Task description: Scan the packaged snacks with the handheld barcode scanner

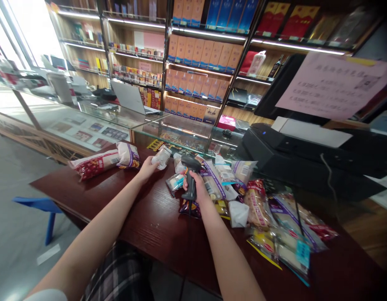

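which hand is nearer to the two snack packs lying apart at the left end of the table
Left. The left hand, holding a small clear packet, is just right of the two snack packs. The right hand grips the barcode scanner farther right, by the pile.

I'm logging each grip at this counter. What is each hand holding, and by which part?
The left hand holds a small clear packet by its near end. The right hand grips the black scanner around its handle.

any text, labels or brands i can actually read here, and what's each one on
None can be read.
Pink paper notice: printed lines, too blurred.
Snack packets on the table: print too small.
Packet in left hand: label unreadable.
Scanner in right hand: no visible text.
Shelf boxes: too small.
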A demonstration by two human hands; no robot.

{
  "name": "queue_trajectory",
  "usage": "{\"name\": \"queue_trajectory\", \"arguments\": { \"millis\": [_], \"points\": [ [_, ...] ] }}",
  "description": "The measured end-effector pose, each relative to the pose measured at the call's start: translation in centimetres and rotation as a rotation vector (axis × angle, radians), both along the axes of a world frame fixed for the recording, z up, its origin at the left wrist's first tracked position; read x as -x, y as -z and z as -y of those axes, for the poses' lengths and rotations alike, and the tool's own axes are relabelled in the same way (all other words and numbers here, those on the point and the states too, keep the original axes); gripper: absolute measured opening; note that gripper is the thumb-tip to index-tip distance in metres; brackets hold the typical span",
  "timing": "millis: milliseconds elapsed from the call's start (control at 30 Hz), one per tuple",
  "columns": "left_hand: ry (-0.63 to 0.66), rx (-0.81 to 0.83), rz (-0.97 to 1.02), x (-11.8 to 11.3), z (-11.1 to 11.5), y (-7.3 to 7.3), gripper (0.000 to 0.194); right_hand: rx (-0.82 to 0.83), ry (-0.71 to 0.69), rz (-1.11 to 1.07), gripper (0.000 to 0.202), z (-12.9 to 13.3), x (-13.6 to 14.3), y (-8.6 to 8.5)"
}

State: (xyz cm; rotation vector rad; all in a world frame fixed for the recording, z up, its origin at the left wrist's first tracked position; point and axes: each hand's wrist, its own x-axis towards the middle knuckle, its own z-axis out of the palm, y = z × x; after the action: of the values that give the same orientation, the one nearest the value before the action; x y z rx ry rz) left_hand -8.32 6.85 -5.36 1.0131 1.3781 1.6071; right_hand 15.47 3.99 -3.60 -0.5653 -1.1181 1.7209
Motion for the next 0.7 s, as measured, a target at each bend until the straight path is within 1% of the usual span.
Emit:
{"name": "queue_trajectory", "arguments": {
  "millis": [100,200,467,700],
  "points": [
    [0.013,0.049,0.033,-1.0,0.4,0.0,0.036,-0.002,-0.014,0.008,0.033,-0.1,0.1,0.0],
    [0.019,0.070,0.039,-1.5,0.4,0.1,0.038,-0.004,-0.042,0.025,0.033,-0.2,0.0,0.1],
    [-0.051,0.035,0.004,-1.0,-0.2,0.5,0.041,0.004,-0.069,0.040,0.034,-0.1,0.0,-0.1],
    [-0.034,-0.031,0.003,-1.0,-0.5,1.0,0.044,0.011,-0.076,0.080,0.037,0.2,0.0,-0.5]
  ]
}}
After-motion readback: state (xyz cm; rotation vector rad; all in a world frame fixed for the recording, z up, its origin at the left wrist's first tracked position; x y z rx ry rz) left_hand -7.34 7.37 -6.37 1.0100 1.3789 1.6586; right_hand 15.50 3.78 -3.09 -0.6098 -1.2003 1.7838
